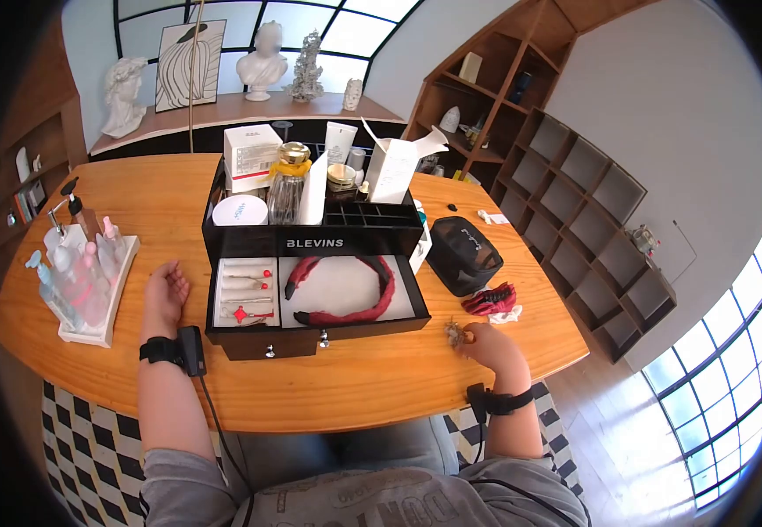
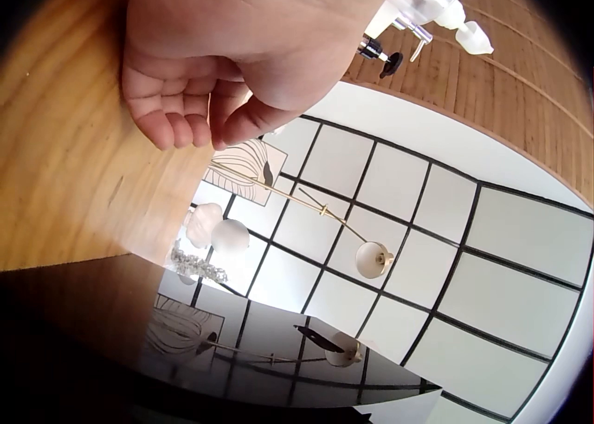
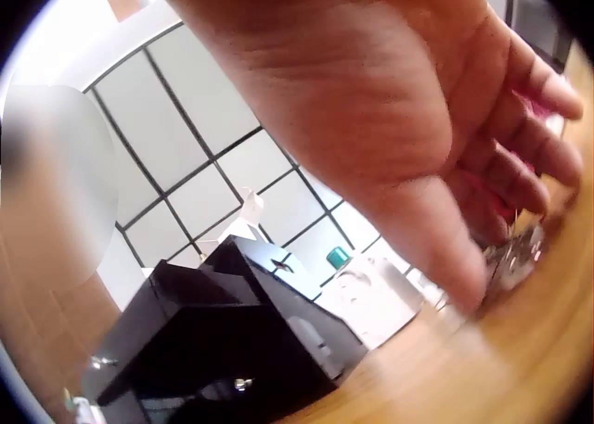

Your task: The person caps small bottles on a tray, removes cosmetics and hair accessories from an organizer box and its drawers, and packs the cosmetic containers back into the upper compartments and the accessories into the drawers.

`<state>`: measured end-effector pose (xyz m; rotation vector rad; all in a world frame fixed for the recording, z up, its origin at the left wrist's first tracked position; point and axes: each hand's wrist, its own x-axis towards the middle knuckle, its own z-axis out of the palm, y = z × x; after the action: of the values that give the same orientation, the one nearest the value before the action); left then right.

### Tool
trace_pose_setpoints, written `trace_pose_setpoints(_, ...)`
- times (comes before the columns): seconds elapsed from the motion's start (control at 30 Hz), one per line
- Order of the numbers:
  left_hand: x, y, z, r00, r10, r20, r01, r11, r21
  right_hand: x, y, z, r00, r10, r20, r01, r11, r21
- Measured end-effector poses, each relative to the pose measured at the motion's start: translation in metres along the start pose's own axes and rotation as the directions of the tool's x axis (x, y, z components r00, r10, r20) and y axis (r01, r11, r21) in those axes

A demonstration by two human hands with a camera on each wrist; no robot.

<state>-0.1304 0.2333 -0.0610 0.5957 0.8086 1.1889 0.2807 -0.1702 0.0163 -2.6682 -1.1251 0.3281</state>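
My right hand is low over the front right of the table, its thumb and fingers pinching a small glittery clear-and-brown ornament. In the right wrist view the ornament shines at the fingertips; its exact kind I cannot tell. Beyond this hand lie a dark red gathered hair accessory and a crumpled white piece. My left hand rests on the table left of the black organizer, fingers loosely curled around nothing. The organizer's pulled-out drawer holds a red headband and red-trimmed jewellery.
Boxes, a perfume bottle and tubes crowd the organizer's top. To its right stands a black mesh pouch. A white tray with several pump and spray bottles sits at the left. The table's front edge is close to the person's lap.
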Motion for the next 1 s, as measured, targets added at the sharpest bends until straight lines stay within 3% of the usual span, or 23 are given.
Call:
trace_pose_setpoints(0.13, 0.003, 0.000, -0.002, 1.000, -0.010, 0.016, 0.011, 1.000, -0.006, 0.001, -0.006, -0.002, 0.996, 0.025, 0.088, -0.028, 0.999, 0.033)
trace_pose_setpoints(0.57, -0.006, 0.003, 0.006, 0.999, -0.022, -0.033, 0.020, 0.999, -0.042, -0.008, -0.004, -0.004, 0.996, 0.021, 0.086, -0.035, 0.987, 0.158)
trace_pose_setpoints(0.73, -0.002, 0.001, 0.003, 1.000, -0.031, -0.005, 0.031, 0.999, -0.008, -0.011, 0.004, 0.003, 0.991, -0.014, -0.130, 0.033, 0.989, 0.144)
trace_pose_setpoints(1.0, 0.007, -0.003, -0.003, 1.000, -0.016, 0.009, 0.016, 1.000, 0.000, -0.007, 0.019, 0.005, 0.993, -0.052, -0.107, 0.068, 0.985, 0.158)
